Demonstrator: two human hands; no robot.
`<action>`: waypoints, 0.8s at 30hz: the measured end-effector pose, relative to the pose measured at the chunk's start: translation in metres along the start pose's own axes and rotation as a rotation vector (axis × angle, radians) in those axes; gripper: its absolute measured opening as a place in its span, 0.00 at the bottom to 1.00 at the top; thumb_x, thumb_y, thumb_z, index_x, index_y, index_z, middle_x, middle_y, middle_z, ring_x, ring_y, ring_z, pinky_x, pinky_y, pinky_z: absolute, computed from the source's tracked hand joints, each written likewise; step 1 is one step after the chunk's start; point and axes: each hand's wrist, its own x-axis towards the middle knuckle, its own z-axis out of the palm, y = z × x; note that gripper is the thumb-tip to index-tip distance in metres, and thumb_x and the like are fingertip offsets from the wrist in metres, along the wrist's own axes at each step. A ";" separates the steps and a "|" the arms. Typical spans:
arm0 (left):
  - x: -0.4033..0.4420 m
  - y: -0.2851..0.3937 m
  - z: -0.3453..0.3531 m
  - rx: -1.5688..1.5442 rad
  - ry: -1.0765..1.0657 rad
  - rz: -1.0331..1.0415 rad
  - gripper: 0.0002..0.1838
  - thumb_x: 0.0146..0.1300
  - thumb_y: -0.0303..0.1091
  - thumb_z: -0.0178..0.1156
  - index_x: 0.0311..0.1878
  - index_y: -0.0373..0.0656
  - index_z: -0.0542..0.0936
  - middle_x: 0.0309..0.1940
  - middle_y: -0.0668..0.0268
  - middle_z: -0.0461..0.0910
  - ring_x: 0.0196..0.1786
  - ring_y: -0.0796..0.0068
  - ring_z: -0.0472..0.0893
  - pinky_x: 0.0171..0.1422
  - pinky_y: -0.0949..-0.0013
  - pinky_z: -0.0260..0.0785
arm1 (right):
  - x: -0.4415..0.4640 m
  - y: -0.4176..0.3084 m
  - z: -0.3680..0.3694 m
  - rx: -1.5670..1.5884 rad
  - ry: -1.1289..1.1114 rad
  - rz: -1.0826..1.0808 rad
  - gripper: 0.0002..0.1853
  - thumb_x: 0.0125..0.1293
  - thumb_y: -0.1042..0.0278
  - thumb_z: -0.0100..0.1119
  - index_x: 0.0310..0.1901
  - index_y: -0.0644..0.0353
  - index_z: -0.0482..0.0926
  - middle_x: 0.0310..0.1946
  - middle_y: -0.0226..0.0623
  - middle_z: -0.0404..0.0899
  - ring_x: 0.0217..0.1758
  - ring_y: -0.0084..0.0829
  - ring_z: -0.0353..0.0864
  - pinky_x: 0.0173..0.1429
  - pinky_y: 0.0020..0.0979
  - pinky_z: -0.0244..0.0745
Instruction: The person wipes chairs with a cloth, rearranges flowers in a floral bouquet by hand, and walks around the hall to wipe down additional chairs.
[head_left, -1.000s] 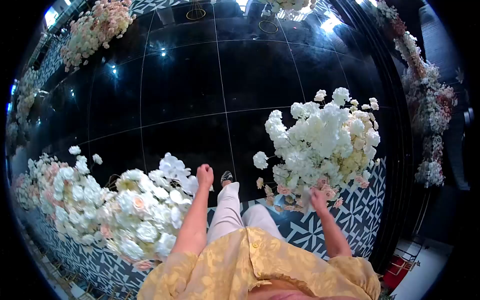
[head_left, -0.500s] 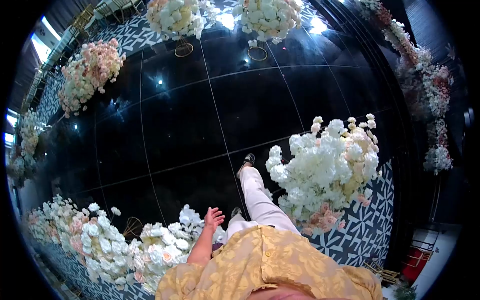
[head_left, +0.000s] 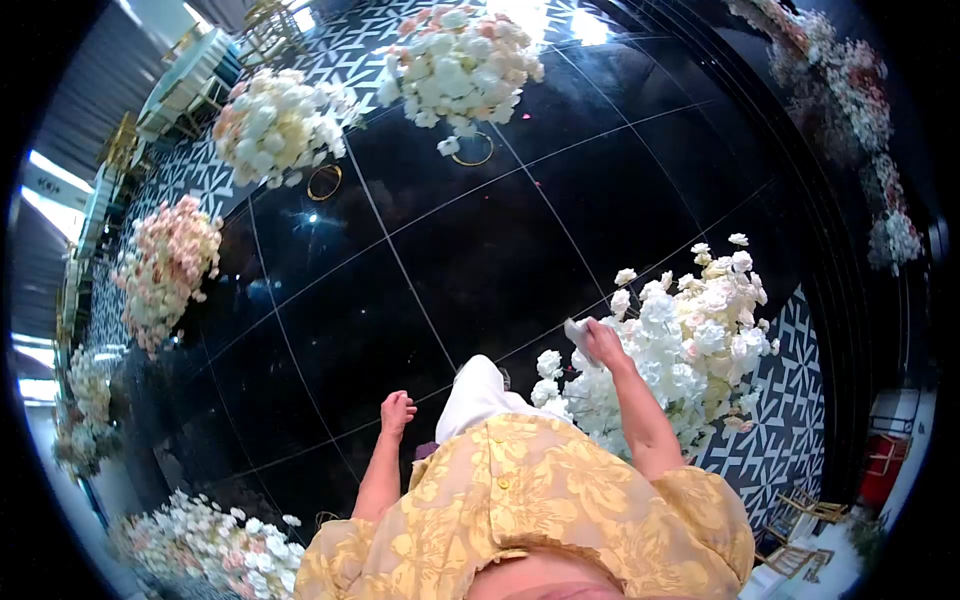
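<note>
Over the glossy black floor, my left hand (head_left: 397,411) hangs at my left side with its fingers curled; nothing shows in it. My right hand (head_left: 603,343) is closed on a crumpled white cloth (head_left: 580,340), held in front of a large white and cream flower arrangement (head_left: 665,350). Whether the hand touches the blooms cannot be told. My white trouser leg (head_left: 482,387) shows below the yellow shirt (head_left: 510,480).
More flower arrangements stand at the upper middle (head_left: 465,70), upper left (head_left: 275,125), left (head_left: 168,265) and lower left (head_left: 220,545). Gold ring bases (head_left: 324,183) rest on the black tiles (head_left: 480,250). Gold chairs (head_left: 795,530) and a red object (head_left: 882,470) are at lower right.
The view has moved forward and turned over the floor. My right hand, out of sight half a second ago, has swung forward with the white cloth. My left hand's spread fingers have curled.
</note>
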 end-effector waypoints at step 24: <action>0.366 0.627 0.453 0.592 -0.679 0.554 0.17 0.67 0.40 0.55 0.49 0.35 0.78 0.36 0.64 0.80 0.38 0.73 0.80 0.46 0.70 0.74 | 0.185 0.149 -0.062 0.234 -0.066 0.798 0.15 0.54 0.66 0.54 0.40 0.64 0.81 0.40 0.56 0.81 0.48 0.55 0.80 0.52 0.46 0.73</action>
